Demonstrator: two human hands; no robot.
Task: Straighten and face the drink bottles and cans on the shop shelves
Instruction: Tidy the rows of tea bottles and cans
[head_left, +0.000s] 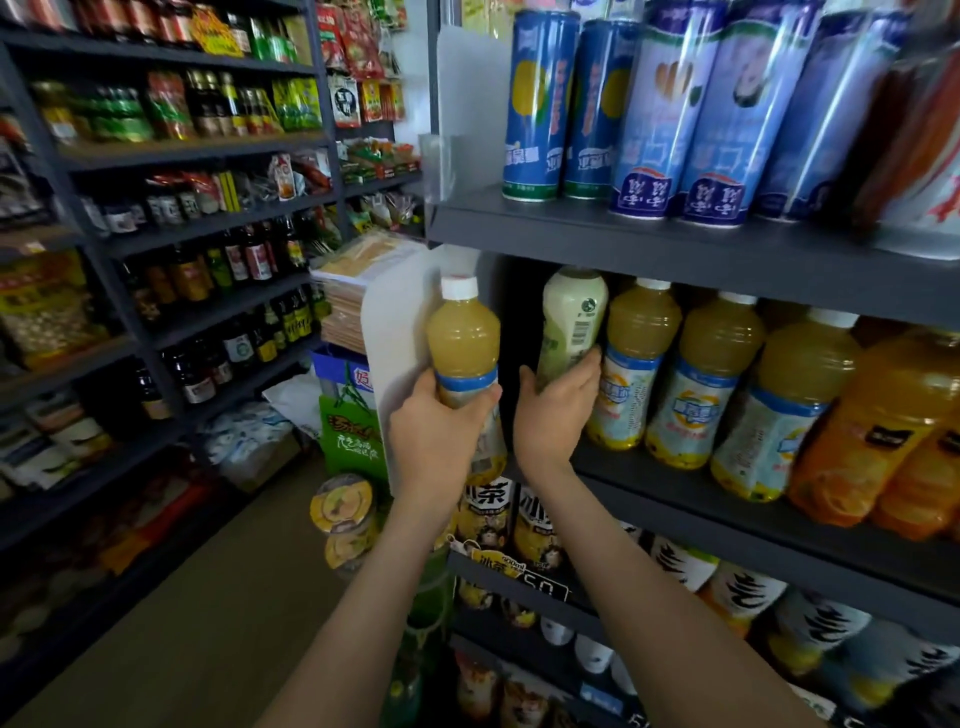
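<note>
My left hand (436, 436) grips a yellow juice bottle (462, 338) with a white cap and blue label band, held upright just off the left end of the middle shelf (727, 525). My right hand (556, 410) holds a pale green bottle (571, 317) by its lower part; its barcode faces me and it leans slightly. To its right stands a row of matching yellow juice bottles (639, 364), then orange drink bottles (872, 431). Tall blue cans (540, 104) line the upper shelf.
A white end panel (395, 332) sits just left of my left hand. Iced tea bottles (488, 514) fill the lower shelf below my wrists. Dark shelving with sauces (208, 208) runs along the left wall. A green carton (348, 436) and cup stack (345, 514) stand on the floor.
</note>
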